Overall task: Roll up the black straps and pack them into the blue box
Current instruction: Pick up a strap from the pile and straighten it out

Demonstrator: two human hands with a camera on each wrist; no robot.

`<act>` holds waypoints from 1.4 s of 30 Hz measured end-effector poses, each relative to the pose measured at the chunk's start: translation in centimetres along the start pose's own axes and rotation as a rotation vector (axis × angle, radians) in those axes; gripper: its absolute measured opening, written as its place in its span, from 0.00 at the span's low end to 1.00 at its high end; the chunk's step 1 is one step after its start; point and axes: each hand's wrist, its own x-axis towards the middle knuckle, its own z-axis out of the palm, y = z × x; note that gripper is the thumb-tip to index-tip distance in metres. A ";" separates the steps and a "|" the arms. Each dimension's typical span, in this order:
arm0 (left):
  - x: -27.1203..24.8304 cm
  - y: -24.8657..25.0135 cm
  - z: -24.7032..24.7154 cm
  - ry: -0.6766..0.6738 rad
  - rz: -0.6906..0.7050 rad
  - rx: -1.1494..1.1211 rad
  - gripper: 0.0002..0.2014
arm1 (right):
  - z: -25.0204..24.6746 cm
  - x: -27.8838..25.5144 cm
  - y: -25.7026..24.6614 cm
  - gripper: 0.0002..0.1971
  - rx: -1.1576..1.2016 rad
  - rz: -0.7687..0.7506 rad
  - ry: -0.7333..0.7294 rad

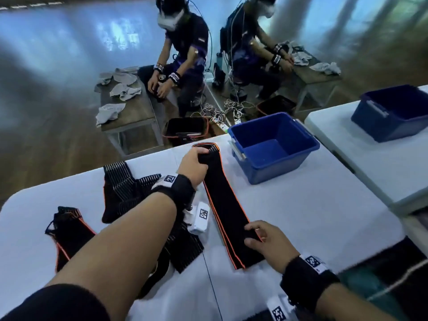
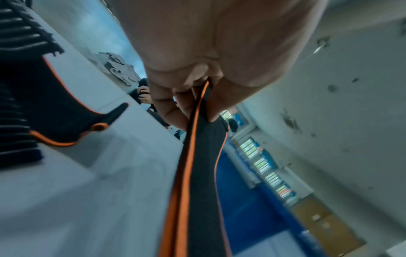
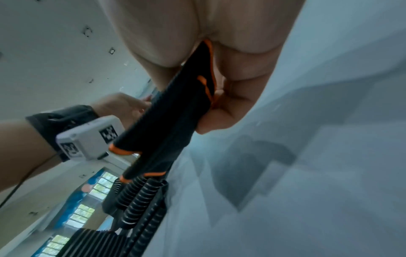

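A long black strap with orange edging (image 1: 223, 205) (image 2: 197, 173) (image 3: 173, 111) is stretched out over the white table (image 1: 301, 216). My left hand (image 1: 193, 164) (image 2: 191, 97) grips its far end near the table's back edge. My right hand (image 1: 261, 237) (image 3: 222, 90) pinches the strap close to its near end, whose tip lies flat on the table. The blue box (image 1: 273, 144) (image 2: 246, 200) stands to the right of the far end and has nothing inside. More black straps with white ribbing and orange trim (image 1: 125, 188) (image 2: 33, 107) (image 3: 136, 205) lie in a loose pile at the left.
A second white table (image 1: 382, 158) to the right carries another blue box (image 1: 393, 112). Beyond my table two seated people (image 1: 180, 54) handle grey cloths on low wooden benches (image 1: 129, 107). Cables and black bins (image 1: 187, 130) lie on the floor there.
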 end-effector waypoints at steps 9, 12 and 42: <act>1.9 -6.8 1.1 -0.236 -0.075 0.424 0.21 | 2.6 0.1 1.6 0.12 -0.054 0.169 0.207; 1.4 -8.7 0.0 -0.219 -0.114 0.408 0.20 | 3.9 0.3 1.2 0.13 -0.102 0.166 0.195; -17.8 -7.0 -2.5 -0.056 0.216 0.792 0.14 | 1.7 3.5 1.2 0.01 -0.412 0.035 -0.146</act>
